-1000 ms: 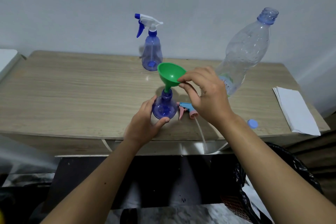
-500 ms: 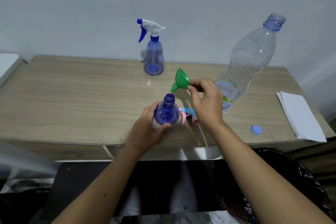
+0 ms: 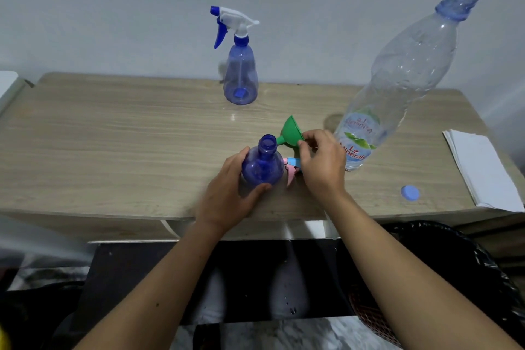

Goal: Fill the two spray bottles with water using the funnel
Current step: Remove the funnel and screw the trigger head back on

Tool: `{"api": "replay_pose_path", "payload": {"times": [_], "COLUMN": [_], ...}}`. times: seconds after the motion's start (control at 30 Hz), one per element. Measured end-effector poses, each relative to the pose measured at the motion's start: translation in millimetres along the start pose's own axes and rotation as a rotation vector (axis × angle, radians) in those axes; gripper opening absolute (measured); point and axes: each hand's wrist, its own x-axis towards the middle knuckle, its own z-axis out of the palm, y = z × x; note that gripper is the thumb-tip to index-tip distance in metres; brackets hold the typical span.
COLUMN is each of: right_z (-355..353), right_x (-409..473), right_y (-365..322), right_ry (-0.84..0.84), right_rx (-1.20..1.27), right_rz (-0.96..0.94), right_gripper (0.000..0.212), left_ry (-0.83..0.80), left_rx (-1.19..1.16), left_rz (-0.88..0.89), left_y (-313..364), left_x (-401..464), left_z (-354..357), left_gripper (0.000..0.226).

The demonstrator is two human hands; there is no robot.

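Two hands busy: left hand (image 3: 227,193) wraps the open spray bottle (image 3: 262,166) at the desk's (image 3: 113,136) near edge, right hand (image 3: 321,162) pinches the green funnel (image 3: 291,132), tipped just beside the neck. Likely between fills; next, seat the spout upright. Capped spray bottle (image 3: 240,77) and water bottle (image 3: 397,79) stand behind.

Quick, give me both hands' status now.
Left hand: grips the open spray bottle.
Right hand: pinches the rim of the green funnel.

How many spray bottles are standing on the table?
2. One capped spray bottle stands at the back of the table; one open spray bottle stands near the front, held by the left hand.
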Motion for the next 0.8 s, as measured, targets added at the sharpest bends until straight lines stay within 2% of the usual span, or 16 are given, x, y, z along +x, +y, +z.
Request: {"api": "replay_pose_path", "payload": {"times": [0.33, 0.47, 0.6, 0.67, 0.8], "right_z": [-6.3, -21.6, -37.1, -37.6, -33.7], "right_x": [-8.3, -17.1, -37.3, -47.1, -52.9], "right_y": [-2.8, -4.9, 0.8, 4.4, 4.7], "right_ry": [0.007, 0.033, 0.096, 0.035, -0.15], "right_rx": [0.043, 0.054, 0.001, -0.049, -0.098], "right_rz": [-0.009, -0.051, -0.013, 0.047, 0.218], "right_gripper": [0.028, 0.026, 0.02, 0.021, 0.037], "left_ry": [-0.002, 0.002, 0.003, 0.004, -0.003], "left_rx": [-0.004, -0.013, -0.018, -0.028, -0.031], "left_rz": [0.007, 0.001, -0.012, -0.012, -0.007], "left_y": [-1.0, 1.0, 2.9, 4.4, 3.5], "left_x": [0.4, -0.1, 0.2, -0.1, -0.7], "left_z": [0.4, 0.2, -0.7, -1.4, -1.2], "left_gripper": [0.09, 0.091, 0.094, 0.094, 0.093]}}
